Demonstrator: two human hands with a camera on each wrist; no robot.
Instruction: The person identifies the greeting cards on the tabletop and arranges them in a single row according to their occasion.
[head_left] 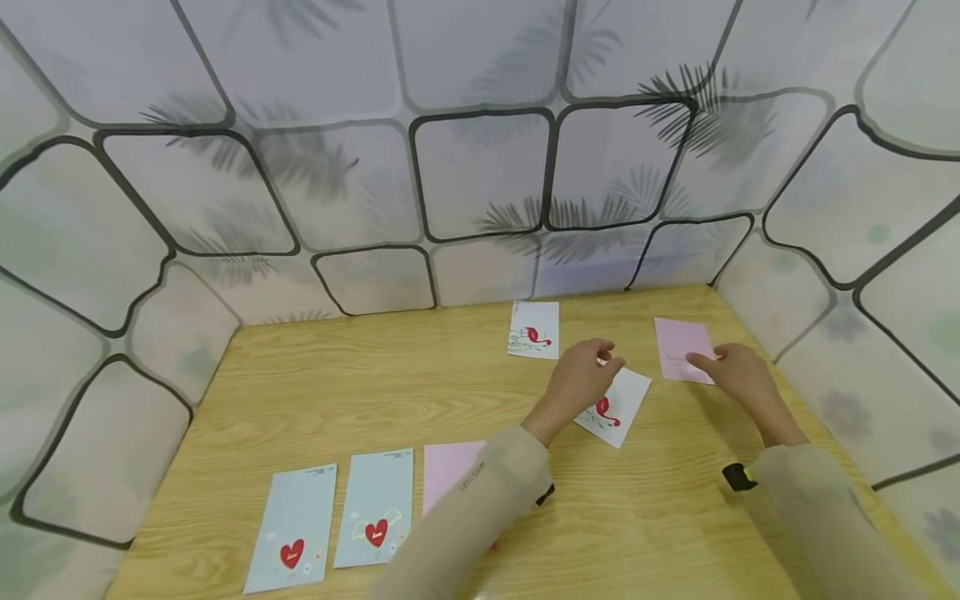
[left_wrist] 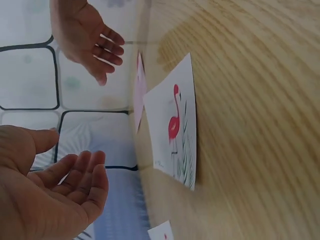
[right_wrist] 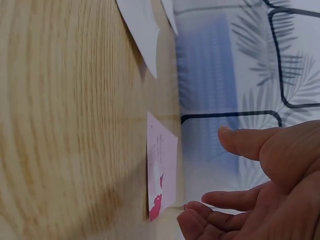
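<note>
My left hand [head_left: 577,382] hovers over a white card [head_left: 625,398] printed with a red flamingo, covering its left part in the head view. In the left wrist view that flamingo card [left_wrist: 175,125] lies slightly bowed on the table, apart from the loosely curved, empty fingers. Beside the pink card [head_left: 678,348] at the back right is my right hand [head_left: 746,383], its thumb overlapping the card in the head view. The right wrist view shows the pink card [right_wrist: 162,170] with a white and dark-pink print, the right hand [right_wrist: 275,185] held above it with fingers spread, holding nothing.
Another flamingo card [head_left: 534,333] lies near the wall at the table's back. At front left are two pale blue cards with red hearts [head_left: 292,525] and a pink card [head_left: 448,471] partly hidden by the left sleeve. Patterned walls [head_left: 480,175] enclose the wooden table [head_left: 322,392].
</note>
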